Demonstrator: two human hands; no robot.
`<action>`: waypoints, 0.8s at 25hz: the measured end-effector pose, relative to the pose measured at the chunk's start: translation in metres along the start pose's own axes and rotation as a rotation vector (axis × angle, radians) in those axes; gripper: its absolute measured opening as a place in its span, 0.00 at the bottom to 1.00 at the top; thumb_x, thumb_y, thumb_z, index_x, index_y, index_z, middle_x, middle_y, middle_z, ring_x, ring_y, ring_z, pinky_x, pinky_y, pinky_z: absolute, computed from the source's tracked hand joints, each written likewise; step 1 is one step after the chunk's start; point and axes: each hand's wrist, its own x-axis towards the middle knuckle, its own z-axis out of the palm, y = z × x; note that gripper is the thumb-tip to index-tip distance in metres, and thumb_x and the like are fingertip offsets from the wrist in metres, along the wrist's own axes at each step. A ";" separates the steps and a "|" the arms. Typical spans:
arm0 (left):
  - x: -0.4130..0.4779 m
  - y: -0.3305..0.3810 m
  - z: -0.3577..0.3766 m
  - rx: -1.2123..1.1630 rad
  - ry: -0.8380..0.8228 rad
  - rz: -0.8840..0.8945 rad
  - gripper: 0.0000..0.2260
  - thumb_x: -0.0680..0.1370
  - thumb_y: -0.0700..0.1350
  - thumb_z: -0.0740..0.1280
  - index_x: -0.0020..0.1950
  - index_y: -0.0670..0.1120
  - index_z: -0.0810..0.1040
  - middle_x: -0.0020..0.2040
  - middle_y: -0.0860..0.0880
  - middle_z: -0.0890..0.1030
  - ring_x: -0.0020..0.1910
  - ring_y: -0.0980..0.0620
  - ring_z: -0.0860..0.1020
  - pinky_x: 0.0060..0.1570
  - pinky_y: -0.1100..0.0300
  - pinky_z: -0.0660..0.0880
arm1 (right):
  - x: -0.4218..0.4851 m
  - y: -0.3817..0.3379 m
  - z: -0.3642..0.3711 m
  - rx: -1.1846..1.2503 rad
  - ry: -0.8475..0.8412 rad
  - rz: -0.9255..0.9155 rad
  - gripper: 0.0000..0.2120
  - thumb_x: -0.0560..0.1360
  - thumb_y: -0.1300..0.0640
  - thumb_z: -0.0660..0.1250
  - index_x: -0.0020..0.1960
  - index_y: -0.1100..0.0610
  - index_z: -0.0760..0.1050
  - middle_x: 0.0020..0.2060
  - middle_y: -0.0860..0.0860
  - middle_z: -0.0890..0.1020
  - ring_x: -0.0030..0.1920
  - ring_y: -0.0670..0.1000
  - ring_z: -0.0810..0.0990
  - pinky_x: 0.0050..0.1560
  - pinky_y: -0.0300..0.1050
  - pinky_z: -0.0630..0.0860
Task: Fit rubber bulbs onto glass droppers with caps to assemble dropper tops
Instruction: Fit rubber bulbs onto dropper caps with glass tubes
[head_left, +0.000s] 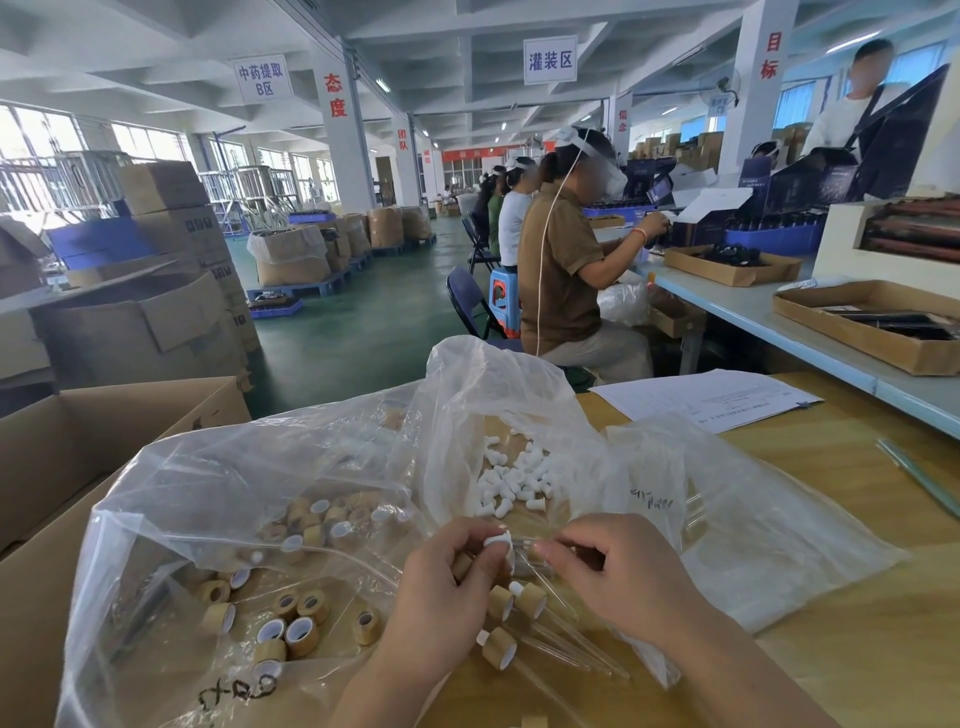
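The left hand (441, 587) is pinching a rubber bulb (497, 541), the right hand (618, 577) a glass dropper (523, 545) beside it. Fitting is apparently needing a straight push.

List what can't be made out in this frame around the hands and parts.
Head view:
- Whether the rubber bulb is seated on the glass dropper: fingers of the left hand and right hand cover the joint.
- The cap in the left palm: mostly hidden.
- Print on the paper sheet: too small.
- Marker writing on the cap bag: crumpled, illegible.
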 end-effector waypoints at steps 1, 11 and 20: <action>0.000 0.000 0.000 0.008 -0.005 -0.002 0.06 0.77 0.38 0.67 0.46 0.48 0.80 0.35 0.57 0.83 0.33 0.64 0.78 0.34 0.75 0.70 | 0.000 -0.001 -0.001 -0.021 -0.008 -0.005 0.27 0.72 0.32 0.56 0.33 0.53 0.76 0.27 0.51 0.74 0.32 0.49 0.72 0.32 0.38 0.65; 0.000 -0.003 0.001 0.077 -0.046 -0.016 0.09 0.77 0.40 0.67 0.42 0.54 0.80 0.35 0.56 0.82 0.34 0.64 0.78 0.35 0.76 0.69 | 0.001 -0.002 -0.009 -0.216 -0.064 -0.054 0.27 0.73 0.32 0.52 0.37 0.53 0.75 0.31 0.50 0.76 0.34 0.51 0.73 0.34 0.39 0.68; 0.005 -0.008 -0.004 -0.076 -0.058 -0.092 0.08 0.77 0.37 0.66 0.45 0.49 0.81 0.36 0.50 0.84 0.36 0.57 0.81 0.36 0.72 0.72 | 0.000 -0.009 0.001 -0.453 0.245 -0.268 0.18 0.74 0.41 0.62 0.32 0.48 0.80 0.24 0.42 0.73 0.25 0.41 0.71 0.22 0.35 0.70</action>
